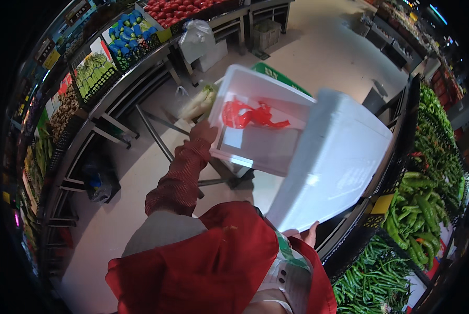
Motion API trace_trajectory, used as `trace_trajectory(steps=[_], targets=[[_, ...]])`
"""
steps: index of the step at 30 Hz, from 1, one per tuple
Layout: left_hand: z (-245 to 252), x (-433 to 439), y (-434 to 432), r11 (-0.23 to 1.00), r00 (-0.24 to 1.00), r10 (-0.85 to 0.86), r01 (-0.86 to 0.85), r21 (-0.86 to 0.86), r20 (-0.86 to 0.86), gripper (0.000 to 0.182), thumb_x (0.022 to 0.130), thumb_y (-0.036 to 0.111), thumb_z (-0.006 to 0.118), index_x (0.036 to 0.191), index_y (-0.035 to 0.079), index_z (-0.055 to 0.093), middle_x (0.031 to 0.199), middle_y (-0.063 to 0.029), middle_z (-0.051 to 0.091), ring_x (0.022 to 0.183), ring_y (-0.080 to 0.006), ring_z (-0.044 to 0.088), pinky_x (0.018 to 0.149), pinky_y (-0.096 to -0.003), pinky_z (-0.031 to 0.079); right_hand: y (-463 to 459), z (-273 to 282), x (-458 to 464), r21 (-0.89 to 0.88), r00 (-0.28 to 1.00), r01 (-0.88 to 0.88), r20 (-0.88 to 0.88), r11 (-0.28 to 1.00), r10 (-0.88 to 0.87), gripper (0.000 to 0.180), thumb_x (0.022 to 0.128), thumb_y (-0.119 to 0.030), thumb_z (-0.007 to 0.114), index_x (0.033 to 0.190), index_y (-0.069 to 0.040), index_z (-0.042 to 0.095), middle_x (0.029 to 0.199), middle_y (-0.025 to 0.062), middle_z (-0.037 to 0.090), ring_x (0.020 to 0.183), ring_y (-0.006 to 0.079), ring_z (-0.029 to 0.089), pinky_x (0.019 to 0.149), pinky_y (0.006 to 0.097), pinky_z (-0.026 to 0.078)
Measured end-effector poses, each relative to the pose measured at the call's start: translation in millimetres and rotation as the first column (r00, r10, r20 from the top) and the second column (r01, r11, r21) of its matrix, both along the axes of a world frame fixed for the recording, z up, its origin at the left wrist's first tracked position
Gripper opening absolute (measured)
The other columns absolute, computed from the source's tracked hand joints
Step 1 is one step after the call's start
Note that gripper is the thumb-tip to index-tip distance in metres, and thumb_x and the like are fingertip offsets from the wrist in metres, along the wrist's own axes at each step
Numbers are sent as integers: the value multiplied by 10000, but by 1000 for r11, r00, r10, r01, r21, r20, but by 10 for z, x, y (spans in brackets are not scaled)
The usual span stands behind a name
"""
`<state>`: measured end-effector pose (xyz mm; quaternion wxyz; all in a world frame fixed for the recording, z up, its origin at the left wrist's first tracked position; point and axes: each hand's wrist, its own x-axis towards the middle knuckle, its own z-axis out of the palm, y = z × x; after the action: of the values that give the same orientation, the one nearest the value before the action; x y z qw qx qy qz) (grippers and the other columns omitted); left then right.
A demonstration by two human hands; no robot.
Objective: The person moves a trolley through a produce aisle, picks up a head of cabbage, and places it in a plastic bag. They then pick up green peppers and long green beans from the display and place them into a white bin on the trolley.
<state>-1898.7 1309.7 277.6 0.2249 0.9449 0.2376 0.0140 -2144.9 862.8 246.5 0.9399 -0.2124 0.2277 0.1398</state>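
Note:
My left hand [205, 132], below a red knitted sleeve, grips the near left edge of an open white foam box [265, 165]. Inside that box lie a red plastic bag [244, 114] and a small white piece. My right hand [307, 234] holds the lower edge of a second white foam box [332, 157], tilted on its side with its outer faces towards me. The second box overlaps the right side of the open one. Most of my right hand is hidden behind it. Part of a green plastic crate [279, 76] shows behind the open box.
Produce racks run along both sides, with green peppers [419, 212] and long thin green chillies [372, 274] at right. White-stemmed vegetables [199, 104] lie beyond my left hand. A metal cart frame [156, 133] stands on the floor. A grey crate [265, 33] sits under a far table.

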Motion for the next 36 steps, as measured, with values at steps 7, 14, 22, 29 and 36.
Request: trace_trajectory(steps=[7, 14, 22, 29, 36], targets=[[-1031, -237, -49, 790, 829, 544, -453, -413, 132, 462, 788, 296, 743, 1064, -66, 668, 996, -243, 726, 954, -397, 709, 823, -465, 554, -369, 57, 793, -91, 949, 283, 172, 955, -264, 722, 918, -452, 697, 1464, -61, 433, 1442, 82, 539, 1298, 285, 515, 1098, 463, 434], [-1408, -408, -708, 379, 583, 809, -419, -825, 76, 500, 827, 272, 757, 1000, -167, 591, 923, -261, 689, 815, -329, 697, 689, -430, 552, -632, -138, 1303, 42, 961, 220, 163, 975, -224, 603, 932, -439, 685, 1370, -56, 526, 1305, 64, 633, 1123, 223, 618, 913, 382, 558], [-2500, 180, -1627, -8, 668, 611, -531, -847, -425, 441, 915, 295, 706, 1227, 10, 578, 997, -130, 665, 868, -249, 675, 706, -360, 588, -1079, -204, 2369, -42, 996, 65, 66, 997, -62, 525, 965, -458, 643, 1328, -87, 563, 1239, 28, 660, 1029, 174, 633, 809, 300, 564], [-1596, 526, -2148, -438, 741, 352, -409, -800, -572, 443, 923, 319, 713, 1194, -15, 607, 917, -114, 697, 868, -265, 690, 705, -374, 603, -1475, -252, 3099, -161, 982, -176, 40, 971, 184, 552, 972, -496, 615, 1333, -84, 546, 1162, 38, 671, 905, 166, 626, 785, 304, 559], [-945, 769, -960, 943, 999, -4, 17, -332, 42, 515, 841, 319, 751, 1257, 43, 626, 1146, -179, 674, 1032, -306, 663, 866, -415, 559, -1493, -418, 3353, -178, 963, -265, -101, 948, 251, 566, 976, -510, 603, 1355, -96, 537, 1177, 23, 655, 877, 159, 589, 765, 304, 531]])
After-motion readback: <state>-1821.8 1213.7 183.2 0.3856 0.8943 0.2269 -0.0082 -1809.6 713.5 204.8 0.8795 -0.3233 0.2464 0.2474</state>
